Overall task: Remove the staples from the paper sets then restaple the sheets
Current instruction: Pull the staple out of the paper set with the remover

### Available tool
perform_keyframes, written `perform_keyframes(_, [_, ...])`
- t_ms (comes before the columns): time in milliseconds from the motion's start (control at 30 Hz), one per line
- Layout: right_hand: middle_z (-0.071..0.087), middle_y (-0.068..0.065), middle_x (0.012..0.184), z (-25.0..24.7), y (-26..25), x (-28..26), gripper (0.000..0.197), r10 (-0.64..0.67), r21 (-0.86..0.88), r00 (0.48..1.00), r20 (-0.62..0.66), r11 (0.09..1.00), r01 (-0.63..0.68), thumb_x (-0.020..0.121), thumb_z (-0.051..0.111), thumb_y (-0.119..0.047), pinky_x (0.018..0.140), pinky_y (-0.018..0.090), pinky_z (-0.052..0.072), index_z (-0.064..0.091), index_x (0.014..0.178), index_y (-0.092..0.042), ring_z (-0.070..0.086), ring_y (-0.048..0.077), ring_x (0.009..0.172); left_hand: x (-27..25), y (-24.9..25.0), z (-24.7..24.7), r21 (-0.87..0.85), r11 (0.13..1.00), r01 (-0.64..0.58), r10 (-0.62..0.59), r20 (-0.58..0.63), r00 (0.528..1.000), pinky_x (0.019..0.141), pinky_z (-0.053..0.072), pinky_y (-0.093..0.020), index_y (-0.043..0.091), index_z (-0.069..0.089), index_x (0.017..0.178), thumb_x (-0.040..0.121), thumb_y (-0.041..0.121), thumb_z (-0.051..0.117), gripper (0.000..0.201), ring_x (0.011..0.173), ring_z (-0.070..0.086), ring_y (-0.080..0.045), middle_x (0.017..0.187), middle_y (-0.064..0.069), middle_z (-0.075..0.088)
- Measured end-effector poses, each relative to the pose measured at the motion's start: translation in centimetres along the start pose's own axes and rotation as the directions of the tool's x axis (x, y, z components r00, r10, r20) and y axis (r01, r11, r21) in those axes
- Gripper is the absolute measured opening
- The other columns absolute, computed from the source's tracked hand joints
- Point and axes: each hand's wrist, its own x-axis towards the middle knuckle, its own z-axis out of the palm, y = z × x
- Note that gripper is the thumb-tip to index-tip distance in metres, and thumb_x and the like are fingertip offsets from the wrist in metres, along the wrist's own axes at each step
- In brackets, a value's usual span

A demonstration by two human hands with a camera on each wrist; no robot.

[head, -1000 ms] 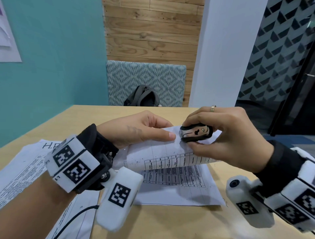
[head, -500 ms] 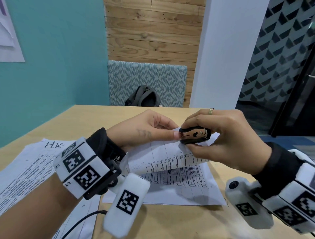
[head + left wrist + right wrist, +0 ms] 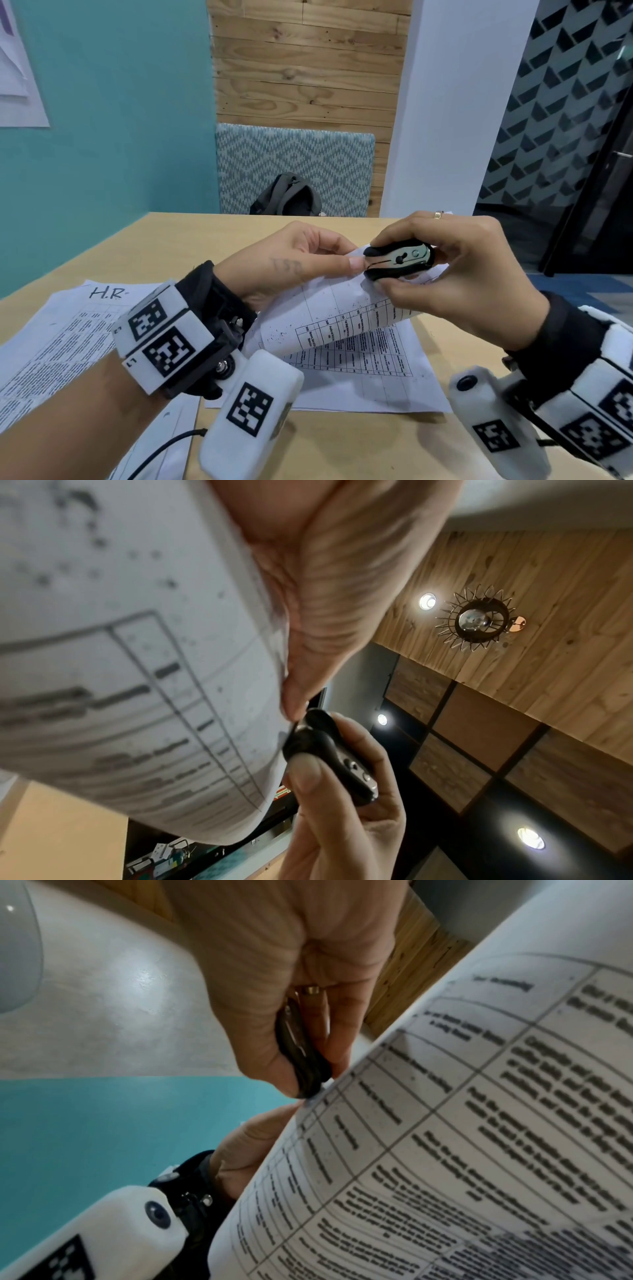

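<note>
A stapled set of printed sheets (image 3: 342, 318) curls up off the table, its far corner lifted. My left hand (image 3: 301, 263) pinches that corner between thumb and fingers; the same pinch shows in the left wrist view (image 3: 308, 647). My right hand (image 3: 442, 270) grips a black and chrome staple remover (image 3: 397, 258) and squeezes it against the corner, just right of the left thumb tip. The staple remover (image 3: 329, 753) has its claws at the paper's edge. In the right wrist view the staple remover (image 3: 301, 1058) meets the curled paper set (image 3: 462, 1137). The staple itself is hidden.
A second printed sheet (image 3: 363, 380) lies flat under the lifted set. More papers (image 3: 51, 342), one marked "H.R", lie at the left of the wooden table (image 3: 342, 445). A patterned chair back (image 3: 294, 164) with a dark backpack (image 3: 287, 198) stands beyond the far edge.
Both hands and the paper corner have stayed almost in place. The staple remover has tilted slightly and sits closer to the left thumb tip.
</note>
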Motion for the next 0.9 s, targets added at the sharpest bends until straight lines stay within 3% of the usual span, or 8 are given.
perform_keyframes(133, [0.068, -0.004, 0.076, -0.1, -0.1, 0.0, 0.023, 0.020, -0.011, 1.000, -0.014, 1.000, -0.020, 0.061, 0.075, -0.013, 0.060, 0.024, 0.052, 0.072, 0.083, -0.010, 0.064, 0.011, 0.069, 0.1, -0.1, 0.3, 0.021, 1.000, -0.014, 0.014, -0.025, 1.000, 0.054, 0.048, -0.014, 0.004, 0.062, 0.073, 0.072, 0.013, 0.062, 0.009, 0.054, 0.058, -0.006, 0.062, 0.000, 0.064])
perform_keyframes(400, [0.070, -0.002, 0.075, 0.0, -0.5, -0.1, 0.021, 0.065, -0.021, 0.996, -0.058, 0.998, -0.066, 0.060, 0.075, -0.014, 0.061, 0.028, 0.053, 0.072, 0.081, -0.010, 0.065, 0.011, 0.069, 0.3, -0.3, 0.5, 0.061, 0.998, -0.028, 0.031, -0.048, 0.998, 0.054, 0.044, -0.015, 0.009, 0.061, 0.069, 0.077, 0.013, 0.066, 0.010, 0.055, 0.052, -0.008, 0.063, -0.001, 0.059])
perform_keyframes(500, [0.071, -0.005, 0.073, 0.1, -0.8, -0.3, 0.020, 0.153, 0.060, 0.985, -0.085, 0.987, -0.148, 0.059, 0.075, -0.022, 0.060, 0.024, 0.054, 0.070, 0.078, -0.015, 0.066, 0.009, 0.067, 0.2, -0.2, 0.7, 0.071, 0.997, -0.028, 0.032, -0.059, 0.998, 0.052, 0.042, -0.015, 0.006, 0.059, 0.072, 0.079, 0.008, 0.065, 0.009, 0.054, 0.051, -0.008, 0.063, -0.002, 0.057])
perform_keyframes(600, [0.070, -0.002, 0.070, 0.0, -1.1, -0.4, 0.023, 0.253, 0.140, 0.962, -0.102, 0.961, -0.238, 0.056, 0.072, -0.031, 0.058, 0.027, 0.054, 0.070, 0.076, -0.020, 0.065, 0.014, 0.065, 0.1, -0.1, 0.8, 0.138, 0.988, -0.072, 0.082, -0.067, 0.994, 0.055, 0.042, -0.013, 0.008, 0.061, 0.073, 0.075, 0.016, 0.060, 0.009, 0.058, 0.051, -0.006, 0.066, 0.000, 0.058])
perform_keyframes(733, [0.070, -0.003, 0.067, 0.1, -1.3, -0.3, 0.018, 0.330, 0.161, 0.939, -0.102, 0.937, -0.312, 0.056, 0.075, -0.022, 0.056, 0.019, 0.049, 0.069, 0.072, -0.018, 0.062, 0.007, 0.059, 0.1, 0.0, 1.0, 0.225, 0.968, -0.113, 0.128, -0.054, 0.990, 0.059, 0.039, -0.013, 0.006, 0.060, 0.075, 0.077, 0.019, 0.058, 0.013, 0.064, 0.048, -0.008, 0.069, -0.003, 0.056])
perform_keyframes(900, [0.067, 0.000, 0.061, -1.0, -1.1, -0.1, 0.021, 0.435, 0.360, 0.896, -0.095, 0.854, -0.376, 0.051, 0.077, -0.019, 0.048, 0.018, 0.047, 0.068, 0.069, -0.014, 0.056, 0.008, 0.053, 0.2, -0.2, 0.0, 0.140, 0.990, -0.010, 0.023, -0.092, 0.995, 0.052, 0.043, -0.012, 0.007, 0.058, 0.073, 0.086, 0.005, 0.058, 0.013, 0.051, 0.052, -0.003, 0.062, 0.002, 0.058])
